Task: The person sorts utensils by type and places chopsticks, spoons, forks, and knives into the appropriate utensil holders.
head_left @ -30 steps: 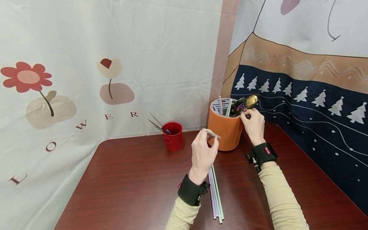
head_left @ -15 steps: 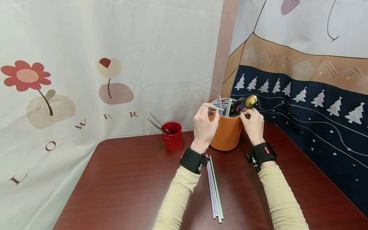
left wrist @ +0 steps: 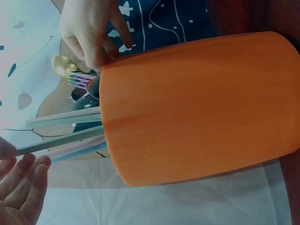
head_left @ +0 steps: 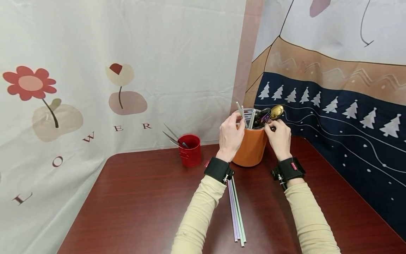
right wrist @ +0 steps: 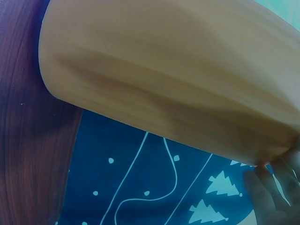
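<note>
My left hand (head_left: 231,135) pinches a pale green chopstick (left wrist: 61,140) between thumb and fingers, over the left side of the orange utensil holder (head_left: 252,150). The chopstick stands nearly upright, its lower end in the holder's mouth. My right hand (head_left: 281,138) grips the holder's right rim with thumb and fingertips. Inside the holder stand other pastel chopsticks (left wrist: 89,115), a gold spoon (head_left: 277,112), a shiny purplish fork (left wrist: 80,78) and black utensils (head_left: 262,115). Several lilac and green chopsticks (head_left: 238,215) lie together on the table below my left wrist.
A red cup (head_left: 191,151) with thin metal utensils (head_left: 172,135) leaning out stands left of the holder. The dark red-brown table (head_left: 142,204) ends at a pale printed curtain (head_left: 177,70) behind and a navy one with trees (head_left: 349,137) on the right.
My left hand has risen and moved right to the holder's mouth, and the chopstick has turned from nearly level to upright. My right hand has stayed at the rim.
</note>
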`<state>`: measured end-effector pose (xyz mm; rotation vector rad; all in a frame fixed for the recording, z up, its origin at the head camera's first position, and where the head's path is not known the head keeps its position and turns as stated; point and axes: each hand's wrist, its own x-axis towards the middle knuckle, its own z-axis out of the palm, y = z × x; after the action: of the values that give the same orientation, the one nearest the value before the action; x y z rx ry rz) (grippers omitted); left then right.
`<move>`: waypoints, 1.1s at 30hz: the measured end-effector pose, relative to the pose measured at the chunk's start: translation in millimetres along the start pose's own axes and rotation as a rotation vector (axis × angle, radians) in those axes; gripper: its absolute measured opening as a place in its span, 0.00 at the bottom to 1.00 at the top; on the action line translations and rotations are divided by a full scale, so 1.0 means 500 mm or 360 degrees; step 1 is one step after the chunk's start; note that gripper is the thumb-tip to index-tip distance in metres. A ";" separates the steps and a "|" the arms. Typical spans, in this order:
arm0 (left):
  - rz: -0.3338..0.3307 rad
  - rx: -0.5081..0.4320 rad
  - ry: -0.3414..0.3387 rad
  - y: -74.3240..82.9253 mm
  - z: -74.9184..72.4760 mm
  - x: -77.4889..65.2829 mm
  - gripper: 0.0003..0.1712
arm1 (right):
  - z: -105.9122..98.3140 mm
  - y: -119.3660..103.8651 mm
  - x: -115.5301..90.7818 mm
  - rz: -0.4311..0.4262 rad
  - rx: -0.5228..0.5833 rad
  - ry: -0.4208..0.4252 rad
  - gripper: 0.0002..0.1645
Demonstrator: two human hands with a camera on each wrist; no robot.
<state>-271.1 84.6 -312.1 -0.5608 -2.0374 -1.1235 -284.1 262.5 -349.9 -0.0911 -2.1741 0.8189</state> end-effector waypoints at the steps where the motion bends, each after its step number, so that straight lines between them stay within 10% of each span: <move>1: -0.0013 0.0024 -0.0017 -0.001 0.001 -0.001 0.07 | 0.000 0.000 0.000 -0.0001 -0.0002 0.0000 0.13; 12: -0.0107 0.0116 -0.0193 -0.020 -0.002 -0.037 0.11 | 0.003 0.002 -0.001 -0.0002 -0.0006 0.0000 0.13; 25: -0.0084 0.0222 -0.0430 -0.082 -0.019 -0.154 0.06 | 0.004 0.003 -0.001 -0.0012 -0.0009 0.0025 0.12; 33: -0.0367 0.0395 -0.0878 -0.103 -0.033 -0.240 0.04 | 0.002 0.004 0.000 0.0001 -0.0005 0.0014 0.13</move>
<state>-222.5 40.6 -426.1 -0.5613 -2.7302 -0.8821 -285.2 263.8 -351.4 -0.0970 -2.1670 0.8142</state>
